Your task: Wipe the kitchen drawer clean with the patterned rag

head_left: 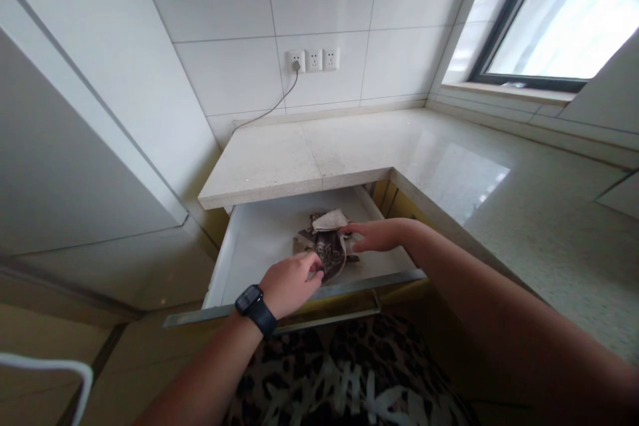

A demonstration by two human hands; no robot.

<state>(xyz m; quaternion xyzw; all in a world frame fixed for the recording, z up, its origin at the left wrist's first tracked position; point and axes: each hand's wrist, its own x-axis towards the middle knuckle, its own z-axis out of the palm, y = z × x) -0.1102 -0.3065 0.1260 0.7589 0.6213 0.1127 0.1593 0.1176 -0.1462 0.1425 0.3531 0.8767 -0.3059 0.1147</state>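
A crumpled dark brown patterned cloth (329, 253) with a pale, folded-back part (330, 220) lies in a pulled-out white drawer (264, 233). My left hand (294, 281), with a dark watch (255, 309) on its wrist, pinches the near left edge of the cloth between thumb and fingers. From the right, my right hand (377, 235) reaches over the drawer's side. Its fingers are stretched out, with the fingertips at the cloth's right side and the thumb held apart below. Whether those fingertips press on the fabric is hard to see.
A pale stone countertop (279, 153) overhangs the drawer's back and turns along the right. Wall sockets (313, 60) hold a plug whose grey cord (272, 108) runs down behind the counter. White cabinet doors (100, 80) stand at the left, a window (554, 20) at upper right.
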